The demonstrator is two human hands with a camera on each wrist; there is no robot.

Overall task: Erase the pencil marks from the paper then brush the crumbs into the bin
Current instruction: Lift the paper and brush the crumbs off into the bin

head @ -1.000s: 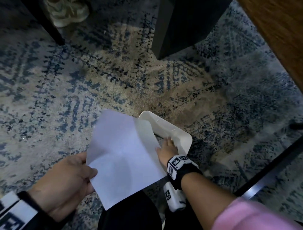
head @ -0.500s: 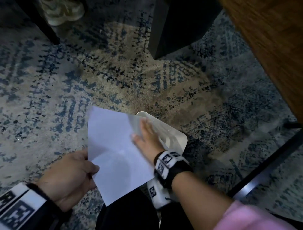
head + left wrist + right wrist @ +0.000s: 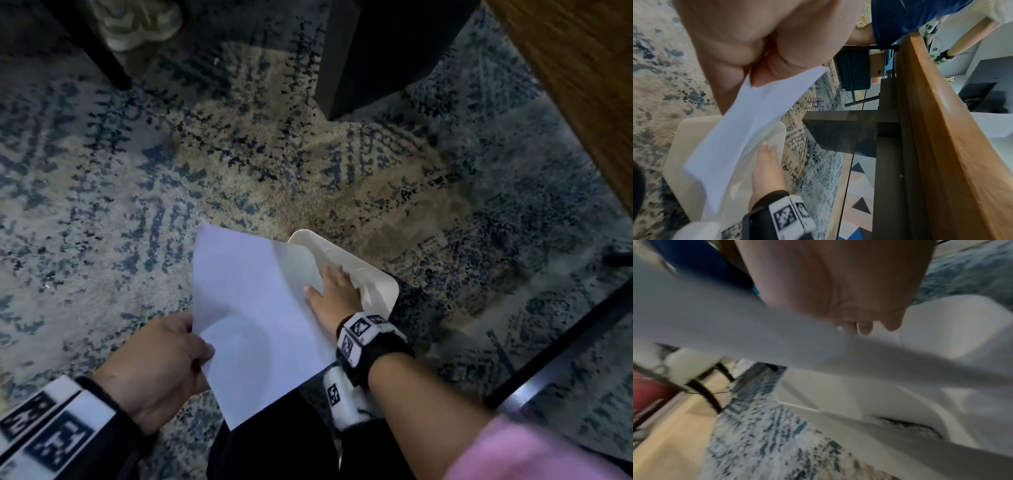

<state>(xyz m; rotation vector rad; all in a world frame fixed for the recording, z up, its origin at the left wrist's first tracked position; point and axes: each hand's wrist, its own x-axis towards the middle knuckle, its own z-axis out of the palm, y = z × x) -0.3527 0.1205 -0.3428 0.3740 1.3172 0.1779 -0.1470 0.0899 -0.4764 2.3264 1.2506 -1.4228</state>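
Note:
A white sheet of paper [image 3: 253,315] hangs tilted over the cream bin [image 3: 373,277] that stands on the rug. My left hand [image 3: 164,363] pinches the paper's near left edge between thumb and fingers, and the left wrist view shows that hand [image 3: 764,53] gripping the paper [image 3: 731,133]. With fingers straight, my right hand [image 3: 334,291] lies flat on the sheet's right edge at the bin's mouth. In the blurred right wrist view the right hand's fingertips [image 3: 865,327] touch the paper [image 3: 735,331] above the bin [image 3: 941,327]. No crumbs are visible.
A patterned blue and beige rug [image 3: 239,164] covers the floor. A dark table leg [image 3: 370,58] stands beyond the bin, and a wooden tabletop edge [image 3: 575,85] runs along the right. A pale shoe [image 3: 140,20] lies at the top left. My dark trouser leg [image 3: 274,445] is below the paper.
My right hand swept left up onto the sheet half a second ago, then slid back right toward the bin's mouth. The left hand kept its hold on the paper.

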